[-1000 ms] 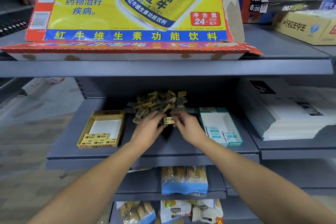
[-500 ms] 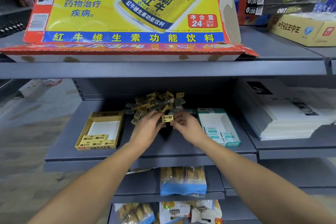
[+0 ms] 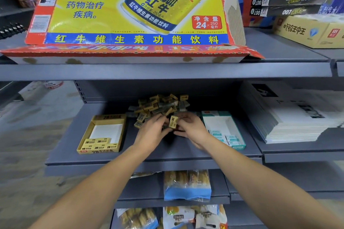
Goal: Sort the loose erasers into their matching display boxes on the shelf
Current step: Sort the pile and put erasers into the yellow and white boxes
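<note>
A pile of loose erasers (image 3: 160, 105), yellow and grey-wrapped, lies at the back of the grey middle shelf (image 3: 111, 160). My left hand (image 3: 151, 132) and my right hand (image 3: 191, 129) meet just in front of the pile. Between their fingertips is one yellow 2B eraser (image 3: 173, 121), turned on end. A yellow display box (image 3: 89, 132) with a few 2B erasers along its front stands to the left. A white and teal display box (image 3: 230, 132) with several teal-labelled erasers stands to the right.
A flattened yellow drink carton (image 3: 130, 22) overhangs the shelf above. Stacked white booklets (image 3: 294, 119) fill the shelf to the right. Snack bags (image 3: 187, 185) sit on the lower shelves. Bare shelf lies between the hands and each display box.
The yellow eraser between my fingers has turned from lying flat to standing on end. Both hands have stayed in front of the pile.
</note>
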The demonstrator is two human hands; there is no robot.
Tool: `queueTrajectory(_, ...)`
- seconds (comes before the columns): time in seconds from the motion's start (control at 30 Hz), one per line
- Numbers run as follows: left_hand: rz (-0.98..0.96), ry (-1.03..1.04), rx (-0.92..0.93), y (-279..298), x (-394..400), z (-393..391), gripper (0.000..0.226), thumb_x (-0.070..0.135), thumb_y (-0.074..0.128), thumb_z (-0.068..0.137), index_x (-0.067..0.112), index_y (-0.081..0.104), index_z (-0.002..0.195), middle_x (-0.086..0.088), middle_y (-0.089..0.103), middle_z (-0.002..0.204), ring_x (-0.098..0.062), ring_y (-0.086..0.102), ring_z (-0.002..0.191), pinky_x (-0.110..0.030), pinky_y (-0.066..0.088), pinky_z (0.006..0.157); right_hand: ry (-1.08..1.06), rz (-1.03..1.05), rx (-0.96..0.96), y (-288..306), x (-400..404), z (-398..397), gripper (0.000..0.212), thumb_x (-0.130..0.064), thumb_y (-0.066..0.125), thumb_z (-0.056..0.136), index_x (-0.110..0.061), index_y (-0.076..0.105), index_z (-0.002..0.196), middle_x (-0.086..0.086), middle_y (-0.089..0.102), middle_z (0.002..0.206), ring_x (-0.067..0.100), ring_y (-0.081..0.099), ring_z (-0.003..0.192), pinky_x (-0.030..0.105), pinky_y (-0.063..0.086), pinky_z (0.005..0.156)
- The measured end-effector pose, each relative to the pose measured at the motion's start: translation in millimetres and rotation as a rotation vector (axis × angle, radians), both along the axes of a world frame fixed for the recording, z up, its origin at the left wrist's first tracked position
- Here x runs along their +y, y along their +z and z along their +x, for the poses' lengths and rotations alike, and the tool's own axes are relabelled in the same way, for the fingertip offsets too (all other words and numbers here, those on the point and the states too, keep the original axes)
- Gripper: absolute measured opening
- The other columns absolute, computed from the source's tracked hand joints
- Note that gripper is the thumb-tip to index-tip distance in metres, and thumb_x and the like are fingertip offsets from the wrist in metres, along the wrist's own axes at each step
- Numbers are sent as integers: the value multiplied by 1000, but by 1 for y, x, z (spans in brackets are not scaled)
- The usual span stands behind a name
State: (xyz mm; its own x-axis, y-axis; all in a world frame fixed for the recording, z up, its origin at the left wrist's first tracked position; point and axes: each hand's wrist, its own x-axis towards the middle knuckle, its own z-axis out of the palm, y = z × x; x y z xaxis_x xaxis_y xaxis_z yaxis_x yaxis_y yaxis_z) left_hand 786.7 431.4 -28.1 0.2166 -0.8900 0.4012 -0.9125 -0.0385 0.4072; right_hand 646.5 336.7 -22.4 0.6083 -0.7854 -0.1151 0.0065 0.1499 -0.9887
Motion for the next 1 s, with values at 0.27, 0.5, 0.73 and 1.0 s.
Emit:
queueTrajectory(0.27, 6, -18, -27, 1, -1, 2, 37, 24, 67, 88, 15, 59, 123, -1, 59, 118, -23, 59, 105, -43, 52, 79, -69, -361, 77, 1, -4, -3, 17, -9, 69, 86, -4, 65, 102, 12, 68, 100, 19, 67, 88, 28, 58, 69)
queueTrajectory(0.5, -38, -28, -8, -1, 7, 8, 34, 16, 66, 88, 14, 63, 122, 0, 62, 118, -20, 60, 107, -38, 52, 83, 96, -916, 227, 2, 1, -8, 27, -13, 70, 86, -12, 67, 112, -3, 62, 112, 6, 62, 97, 15, 52, 86)
queueTrajectory(0.73, -50, 78, 30, 4, 32, 32, 36, 13, 67, 86, 13, 63, 122, -3, 62, 118, -23, 60, 106, -37, 51, 85, 125, -1119, 252, 4, 10, 23, 27, -17, 68, 88, -16, 68, 115, -2, 69, 109, 7, 62, 99, 10, 44, 87)
queueTrajectory(1.0, -88, 422, 51, 7, 105, 86, 30, 4, 60, 87, 10, 66, 115, -6, 65, 111, -27, 61, 99, -33, 46, 83, 255, -1140, 213, 0, 50, 99, 21, -23, 67, 89, -18, 71, 110, -4, 70, 108, 5, 62, 99, 12, 42, 84)
